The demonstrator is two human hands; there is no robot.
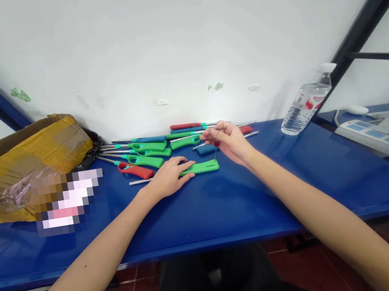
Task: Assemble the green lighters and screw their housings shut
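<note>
My left hand (173,176) pins a green long-necked lighter (203,166) flat on the blue table, fingers and thumb on either side of its handle. The lighter's metal tube sticks out to the left beyond my wrist. In the pinched fingers of my right hand (230,140) is a small screwdriver (217,143) with a dark red handle. Its thin shaft points down to the right end of the green handle; whether the tip sits in a screw is too small to tell. Behind my hands lie several more lighters, among them a red one (135,170) and a green one (145,160).
A torn, yellow-taped cardboard box (31,166) stands on the left of the table (206,217), a blurred-out patch before it. At the right, a water bottle (305,101) leans against the frame post. Farther right is a white power strip (388,137) with cables.
</note>
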